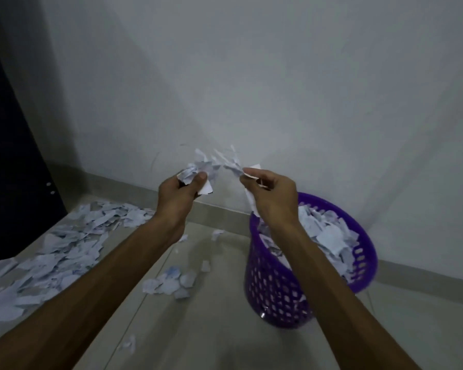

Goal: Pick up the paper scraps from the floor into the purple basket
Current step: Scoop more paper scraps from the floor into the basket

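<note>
Purple basket upright by the wall, part full. Our left hand and right hand fingers each clench paper scraps; more on the floor.

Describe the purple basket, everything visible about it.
The purple basket looks like plastic, round, with rows of holes through its wall and a solid rim. It stands on the tiled floor near the wall's skirting, leaning slightly in this wide-angle view. White paper scraps fill it nearly to the rim. The right forearm crosses in front; contact unclear.
</note>
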